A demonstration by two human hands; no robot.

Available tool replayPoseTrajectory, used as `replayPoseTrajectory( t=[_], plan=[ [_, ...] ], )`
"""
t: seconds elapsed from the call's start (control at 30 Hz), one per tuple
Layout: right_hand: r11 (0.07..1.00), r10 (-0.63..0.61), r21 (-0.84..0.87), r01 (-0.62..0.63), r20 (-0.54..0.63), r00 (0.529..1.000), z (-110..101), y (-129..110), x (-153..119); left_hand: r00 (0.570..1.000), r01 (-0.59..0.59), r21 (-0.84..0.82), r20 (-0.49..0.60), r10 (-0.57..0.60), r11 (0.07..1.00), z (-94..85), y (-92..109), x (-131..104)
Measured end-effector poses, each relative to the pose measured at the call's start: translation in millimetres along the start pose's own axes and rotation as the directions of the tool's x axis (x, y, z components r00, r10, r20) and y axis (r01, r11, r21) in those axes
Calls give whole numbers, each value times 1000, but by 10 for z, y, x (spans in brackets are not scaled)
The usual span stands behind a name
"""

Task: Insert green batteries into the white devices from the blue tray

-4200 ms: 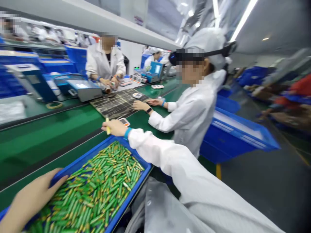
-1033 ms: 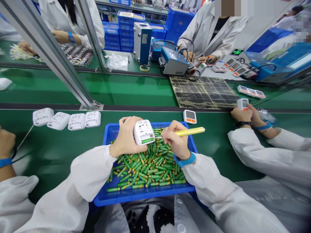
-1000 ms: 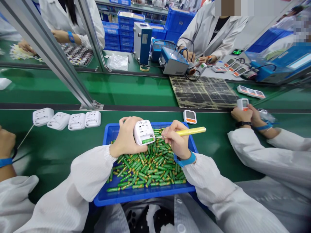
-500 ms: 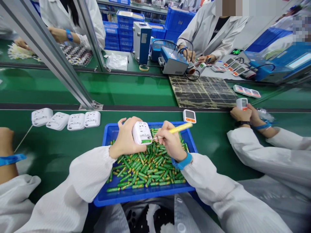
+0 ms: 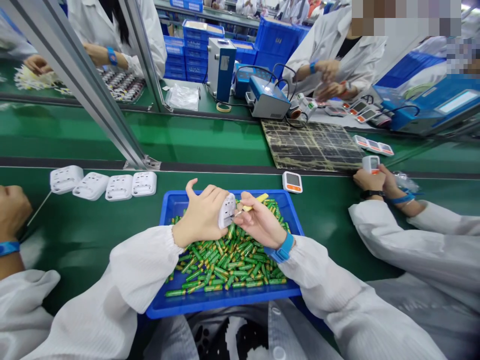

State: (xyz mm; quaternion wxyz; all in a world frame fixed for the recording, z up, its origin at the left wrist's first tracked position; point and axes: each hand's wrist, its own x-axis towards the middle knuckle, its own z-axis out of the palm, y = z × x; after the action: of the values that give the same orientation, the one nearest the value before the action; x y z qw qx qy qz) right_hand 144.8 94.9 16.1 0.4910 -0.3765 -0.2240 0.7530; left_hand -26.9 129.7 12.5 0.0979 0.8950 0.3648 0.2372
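Observation:
Over the blue tray (image 5: 225, 303), my left hand (image 5: 204, 212) grips a small white device (image 5: 227, 211), tilted so that its back faces right. My right hand (image 5: 261, 220) holds a yellow-handled tool (image 5: 258, 201) between its fingers, with the thin tip at the device's lower edge. Many green batteries (image 5: 232, 262) lie loose in the tray beneath both hands. Whether a battery sits in the held device cannot be made out.
Several white devices (image 5: 119, 187) lie in a row at the left, and one with a screen (image 5: 292, 182) lies behind the tray. A metal post (image 5: 108, 95) slants at the left. Co-workers' hands (image 5: 370, 181) are at the right and at the left edge.
My left hand has turned the device toward the right. The yellow tool has swung, and its handle now lies lower and closer to my right hand.

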Motion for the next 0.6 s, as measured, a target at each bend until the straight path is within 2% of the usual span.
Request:
replayPoseTrajectory(
  t=[0.07,0.13,0.27,0.37,0.47,0.53,0.6],
  plan=[
    [1000,31,-1,-31,31,999,28,1,-24,1000,8,2,24,-8,1000,15,6,-4],
    [999,37,14,-37,16,999,17,-18,-14,999,41,4,8,-41,999,25,1,-4],
    [1000,-11,7,11,-35,999,-75,-100,59,985,163,-1,-61,-163,987,-9,-39,23],
    [999,-44,-15,44,-20,999,-132,-154,91,950,270,-53,-148,-274,962,-120,-147,82],
    [997,-67,-23,67,-2,998,-151,-178,91,884,397,-73,-238,-403,915,-302,-402,136],
    [997,-77,-27,77,12,997,-149,-184,83,834,490,-13,-284,-473,872,-420,-658,139],
    [996,-85,-31,85,18,996,-142,-192,76,813,549,86,-283,-508,831,-489,-947,115]
  ],
)
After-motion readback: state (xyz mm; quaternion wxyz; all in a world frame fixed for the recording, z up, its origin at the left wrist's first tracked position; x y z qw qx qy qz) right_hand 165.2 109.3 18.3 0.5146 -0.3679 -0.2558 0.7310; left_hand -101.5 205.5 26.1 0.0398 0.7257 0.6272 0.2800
